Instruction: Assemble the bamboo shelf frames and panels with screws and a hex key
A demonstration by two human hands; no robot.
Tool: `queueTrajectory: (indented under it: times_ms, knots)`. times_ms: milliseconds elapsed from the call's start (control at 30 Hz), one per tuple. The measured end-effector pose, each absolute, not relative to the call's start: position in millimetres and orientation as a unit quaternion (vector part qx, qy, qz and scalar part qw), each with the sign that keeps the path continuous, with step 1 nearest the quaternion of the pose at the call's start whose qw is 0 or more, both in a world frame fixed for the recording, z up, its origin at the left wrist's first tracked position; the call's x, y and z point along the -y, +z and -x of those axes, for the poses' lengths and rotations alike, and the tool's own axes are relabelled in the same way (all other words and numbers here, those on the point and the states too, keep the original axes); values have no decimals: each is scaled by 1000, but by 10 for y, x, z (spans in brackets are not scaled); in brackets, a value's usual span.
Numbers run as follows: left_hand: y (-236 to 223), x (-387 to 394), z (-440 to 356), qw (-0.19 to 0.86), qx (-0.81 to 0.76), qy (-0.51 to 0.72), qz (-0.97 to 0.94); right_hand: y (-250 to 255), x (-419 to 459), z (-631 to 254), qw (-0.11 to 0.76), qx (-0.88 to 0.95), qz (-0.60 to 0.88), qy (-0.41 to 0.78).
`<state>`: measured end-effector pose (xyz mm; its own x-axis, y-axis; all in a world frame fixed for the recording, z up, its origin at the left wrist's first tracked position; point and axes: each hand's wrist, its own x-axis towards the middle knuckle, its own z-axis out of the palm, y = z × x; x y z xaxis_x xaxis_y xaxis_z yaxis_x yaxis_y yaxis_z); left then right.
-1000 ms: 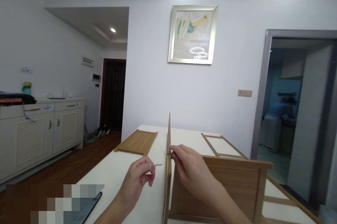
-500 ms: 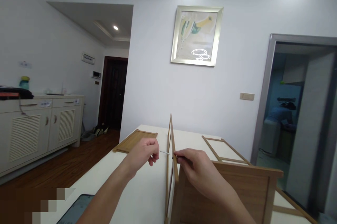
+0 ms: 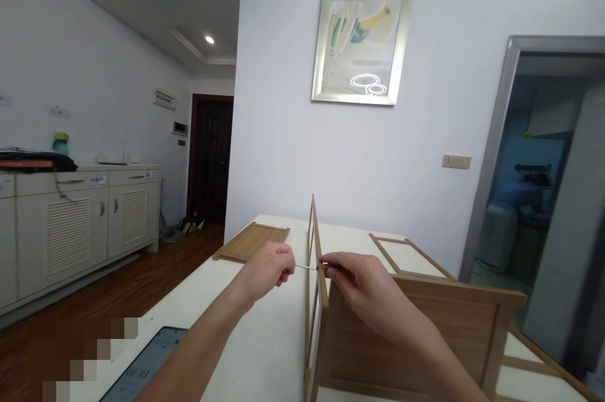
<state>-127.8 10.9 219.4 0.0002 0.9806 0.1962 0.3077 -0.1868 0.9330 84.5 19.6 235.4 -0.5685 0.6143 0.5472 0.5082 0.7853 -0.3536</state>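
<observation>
The left hand (image 3: 271, 268) holds a thin metal rod (image 3: 305, 267) in a closed grip, its long axis pointing rightward at the upright wooden frame (image 3: 323, 309) on the counter (image 3: 271, 339), where the right hand (image 3: 366, 285), nearer, pinches a small dark piece (image 3: 327, 269).

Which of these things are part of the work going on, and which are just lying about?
Seems part of it:
thin metal rod in the left hand
upright wooden frame at the right hand
standing wooden panel
probably the flat panel

Just about:
phone
bottle on the cabinet
</observation>
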Motion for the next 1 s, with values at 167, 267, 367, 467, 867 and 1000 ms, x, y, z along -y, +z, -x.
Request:
queueTrajectory:
  times_ms: [167, 267, 367, 467, 867, 1000]
  knots:
    - [2199, -110, 1276, 354, -526, 479, -607, 2371, -176, -844, 334, 884, 315, 81]
    - [2199, -105, 1252, 361, -516, 484, -607, 2367, -172, -844, 334, 885, 314, 82]
    - [2198, -101, 1240, 361, -513, 487, -608, 2362, -175, -843, 335, 885, 315, 78]
    - [2191, -111, 1264, 350, -515, 481, -617, 2369, -171, -842, 336, 884, 315, 76]
    - [2191, -123, 1303, 332, -536, 475, -614, 2367, -172, -838, 338, 888, 303, 71]
    - [2221, -72, 1327, 371, -529, 450, -616, 2353, -182, -843, 339, 888, 301, 71]
